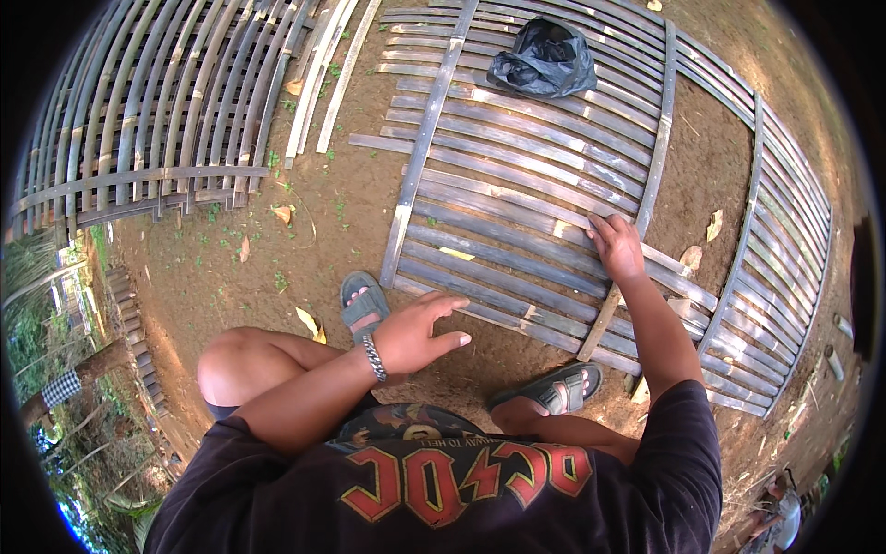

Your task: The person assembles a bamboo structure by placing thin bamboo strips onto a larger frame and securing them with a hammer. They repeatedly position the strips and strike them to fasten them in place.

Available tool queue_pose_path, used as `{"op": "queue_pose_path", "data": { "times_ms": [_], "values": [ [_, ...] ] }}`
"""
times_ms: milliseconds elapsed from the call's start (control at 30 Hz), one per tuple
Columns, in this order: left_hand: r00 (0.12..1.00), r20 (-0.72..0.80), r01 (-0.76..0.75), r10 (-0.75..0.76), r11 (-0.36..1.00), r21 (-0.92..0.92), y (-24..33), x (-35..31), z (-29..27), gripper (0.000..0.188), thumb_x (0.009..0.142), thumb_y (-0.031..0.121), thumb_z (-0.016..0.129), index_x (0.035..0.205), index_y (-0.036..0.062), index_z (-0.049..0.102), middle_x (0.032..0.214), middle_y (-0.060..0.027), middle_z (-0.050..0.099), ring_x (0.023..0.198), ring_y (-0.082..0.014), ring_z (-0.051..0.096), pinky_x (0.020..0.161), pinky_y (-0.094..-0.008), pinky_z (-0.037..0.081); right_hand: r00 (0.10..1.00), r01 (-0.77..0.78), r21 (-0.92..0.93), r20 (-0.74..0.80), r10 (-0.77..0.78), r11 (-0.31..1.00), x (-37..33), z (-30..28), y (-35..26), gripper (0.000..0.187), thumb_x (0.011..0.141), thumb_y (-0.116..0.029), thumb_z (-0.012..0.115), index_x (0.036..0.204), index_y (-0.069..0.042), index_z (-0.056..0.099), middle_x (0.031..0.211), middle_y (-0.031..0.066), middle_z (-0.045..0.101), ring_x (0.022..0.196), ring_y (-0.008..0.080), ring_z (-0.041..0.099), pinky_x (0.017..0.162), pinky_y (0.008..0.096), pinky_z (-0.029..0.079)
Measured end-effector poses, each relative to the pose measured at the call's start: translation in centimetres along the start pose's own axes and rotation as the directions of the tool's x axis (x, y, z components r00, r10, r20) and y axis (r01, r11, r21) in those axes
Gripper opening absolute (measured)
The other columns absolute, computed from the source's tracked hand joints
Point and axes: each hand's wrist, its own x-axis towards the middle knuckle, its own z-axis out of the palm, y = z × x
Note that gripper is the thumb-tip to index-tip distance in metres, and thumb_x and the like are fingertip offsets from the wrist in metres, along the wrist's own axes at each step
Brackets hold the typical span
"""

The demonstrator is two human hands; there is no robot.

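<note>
A panel of bamboo slats (503,189) lies flat on the ground in front of me, its slats crossed by long battens (426,152). My right hand (616,245) is over the panel beside its right-hand batten (657,152). The fingers there are bent and drawn together at a slat; what they pinch, if anything, is too small to make out. Nearer to me, my left hand (420,332) hovers by the panel's front left corner, fingers and thumb apart, with nothing in it. A bracelet (374,357) circles that wrist.
A crumpled black plastic bag (544,60) rests on the panel's far part. Another bamboo panel (152,102) stands at the far left, with loose strips (323,78) beside it. More slatting (780,231) extends right. My sandalled feet (365,300) are at the near edge, among dry leaves.
</note>
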Motion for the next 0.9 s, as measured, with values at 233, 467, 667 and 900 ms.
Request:
{"op": "queue_pose_path", "data": {
  "times_ms": [233, 467, 667, 900],
  "values": [
    [0.998, -0.024, -0.054, 0.055, 0.998, 0.029, -0.7, -0.1, 0.5, 0.057, 0.092, 0.036, 0.076, 0.139, 0.0065, 0.061, 0.132, -0.0144, 0.064, 0.115, -0.028, 0.066, 0.096, -0.0386, 0.053, 1.0, 0.001, -0.018, -0.031, -0.002, 1.0, 1.6, 2.1, -1.5, 0.032, 0.094, -0.027, 0.07, 0.125, -0.016, 0.072, 0.097, 0.0092, 0.063, 0.097, 0.0321, 0.062, 0.089, 0.0457, 0.048],
    [1.0, -0.007, -0.03, 0.03, 1.0, 0.008, 0.1, -0.1, 0.3, 0.056, 0.094, 0.036, 0.075, 0.138, 0.006, 0.06, 0.133, -0.0142, 0.063, 0.117, -0.027, 0.066, 0.094, -0.0371, 0.054, 0.999, -0.027, 0.033, 0.021, 0.026, 0.999, 3.9, 4.6, -4.6, 0.033, 0.095, -0.03, 0.069, 0.126, -0.017, 0.072, 0.101, 0.0104, 0.065, 0.102, 0.0328, 0.064, 0.089, 0.0464, 0.05],
    [0.999, 0.035, -0.042, 0.042, 0.999, -0.009, 0.2, 0.9, 0.6, 0.056, 0.093, 0.031, 0.076, 0.14, 0.0048, 0.059, 0.133, -0.0145, 0.063, 0.118, -0.0264, 0.066, 0.098, -0.037, 0.052, 0.999, -0.052, 0.045, 0.018, 0.051, 0.998, 6.5, 6.9, -6.8, 0.032, 0.096, -0.033, 0.067, 0.124, -0.018, 0.071, 0.108, 0.0086, 0.066, 0.112, 0.0316, 0.063, 0.097, 0.0461, 0.048],
    [0.999, 0.041, 0.01, -0.008, 1.0, -0.027, 1.0, 0.8, 0.3, 0.056, 0.092, 0.023, 0.076, 0.141, 0.0025, 0.058, 0.133, -0.0168, 0.063, 0.118, -0.0265, 0.065, 0.102, -0.037, 0.049, 0.999, -0.041, -0.087, 0.018, 0.043, 0.995, 5.5, 4.9, -6.9, 0.033, 0.097, -0.038, 0.065, 0.123, -0.018, 0.069, 0.118, 0.0044, 0.063, 0.122, 0.026, 0.055, 0.102, 0.045, 0.042]
  ]
}}
